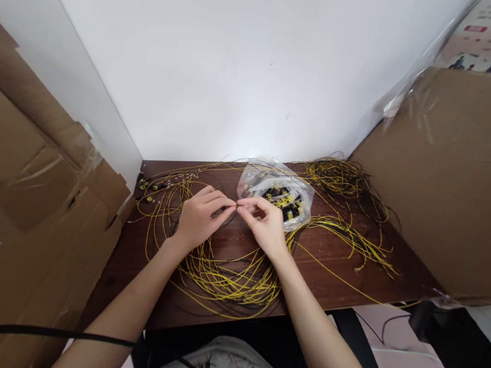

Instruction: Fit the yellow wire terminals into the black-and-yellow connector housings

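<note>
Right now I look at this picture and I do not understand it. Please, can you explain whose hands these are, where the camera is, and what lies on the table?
There is no machine. A person wears a camera on the head, looking down at their own two bare hands. The left hand and right hand meet fingertip to fingertip, pinching something very small; it is too small to tell exactly what. On the dark wooden table lie loops of thin yellow wires and a clear plastic bag holding small black and yellow parts. Cardboard sheets stand at both sides.
</note>
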`<state>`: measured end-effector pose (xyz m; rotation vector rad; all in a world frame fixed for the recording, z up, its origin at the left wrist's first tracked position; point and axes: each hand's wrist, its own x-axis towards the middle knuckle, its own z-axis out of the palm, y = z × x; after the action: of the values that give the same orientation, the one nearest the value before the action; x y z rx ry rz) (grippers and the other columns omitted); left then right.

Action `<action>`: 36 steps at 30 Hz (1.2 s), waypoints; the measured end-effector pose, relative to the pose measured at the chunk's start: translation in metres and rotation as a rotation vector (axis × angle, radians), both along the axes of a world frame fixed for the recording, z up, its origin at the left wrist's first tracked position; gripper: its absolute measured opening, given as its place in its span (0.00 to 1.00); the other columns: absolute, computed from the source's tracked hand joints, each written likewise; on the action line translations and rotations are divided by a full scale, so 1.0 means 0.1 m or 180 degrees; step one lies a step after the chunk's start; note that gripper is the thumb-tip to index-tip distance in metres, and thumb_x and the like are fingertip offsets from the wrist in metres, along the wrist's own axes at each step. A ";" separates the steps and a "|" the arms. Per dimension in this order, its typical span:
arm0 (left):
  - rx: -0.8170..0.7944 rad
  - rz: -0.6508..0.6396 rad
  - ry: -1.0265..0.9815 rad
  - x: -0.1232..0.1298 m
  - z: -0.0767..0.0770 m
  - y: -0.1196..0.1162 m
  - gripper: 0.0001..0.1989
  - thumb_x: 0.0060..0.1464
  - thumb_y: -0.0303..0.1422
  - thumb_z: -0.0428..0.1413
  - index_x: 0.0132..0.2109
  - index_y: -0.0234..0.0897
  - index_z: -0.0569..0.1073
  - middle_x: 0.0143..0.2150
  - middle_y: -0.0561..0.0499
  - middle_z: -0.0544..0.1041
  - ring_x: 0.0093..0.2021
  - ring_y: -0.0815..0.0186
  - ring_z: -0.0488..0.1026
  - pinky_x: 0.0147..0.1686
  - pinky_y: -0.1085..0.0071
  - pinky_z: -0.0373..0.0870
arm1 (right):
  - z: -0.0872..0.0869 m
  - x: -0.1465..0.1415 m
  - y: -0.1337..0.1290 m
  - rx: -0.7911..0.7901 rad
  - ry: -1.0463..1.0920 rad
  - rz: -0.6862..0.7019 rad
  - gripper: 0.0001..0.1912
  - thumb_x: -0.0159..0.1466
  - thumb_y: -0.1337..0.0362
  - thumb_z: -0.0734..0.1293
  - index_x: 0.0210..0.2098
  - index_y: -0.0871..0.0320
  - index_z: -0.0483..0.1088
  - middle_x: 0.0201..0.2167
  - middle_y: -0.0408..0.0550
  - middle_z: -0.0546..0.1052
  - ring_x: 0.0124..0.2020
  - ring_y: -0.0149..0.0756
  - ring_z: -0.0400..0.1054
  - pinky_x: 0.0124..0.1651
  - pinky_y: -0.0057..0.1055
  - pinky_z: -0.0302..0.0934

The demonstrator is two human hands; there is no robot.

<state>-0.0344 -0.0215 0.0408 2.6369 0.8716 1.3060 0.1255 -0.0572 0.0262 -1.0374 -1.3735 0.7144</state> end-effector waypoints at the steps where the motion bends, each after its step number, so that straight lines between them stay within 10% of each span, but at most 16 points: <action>1: -0.0024 0.0021 -0.0009 0.00 0.00 0.00 0.05 0.54 0.29 0.54 0.35 0.37 0.75 0.32 0.50 0.76 0.34 0.66 0.67 0.35 0.69 0.64 | 0.00 0.00 0.00 -0.0042 0.0124 0.0072 0.08 0.54 0.66 0.68 0.34 0.60 0.75 0.29 0.46 0.75 0.29 0.31 0.67 0.34 0.27 0.62; 21: -0.1055 -0.0104 -0.0579 0.05 0.03 -0.03 0.05 0.51 0.32 0.57 0.31 0.36 0.76 0.21 0.54 0.66 0.22 0.72 0.59 0.24 0.74 0.56 | 0.03 0.00 0.00 -0.0180 0.0435 0.0170 0.08 0.55 0.61 0.68 0.31 0.58 0.74 0.30 0.46 0.76 0.31 0.33 0.68 0.36 0.29 0.61; 36: -0.0961 -0.0109 -0.0792 0.04 0.09 -0.03 0.05 0.53 0.31 0.55 0.35 0.36 0.75 0.32 0.49 0.73 0.30 0.69 0.65 0.25 0.74 0.61 | 0.05 -0.04 -0.01 -0.0669 0.1314 0.0739 0.09 0.53 0.61 0.70 0.26 0.60 0.70 0.22 0.44 0.75 0.24 0.28 0.66 0.28 0.25 0.62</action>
<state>-0.0307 -0.0246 0.0499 2.1975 0.8998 1.3368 0.1214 -0.0579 0.0314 -0.8366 -1.0813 1.1948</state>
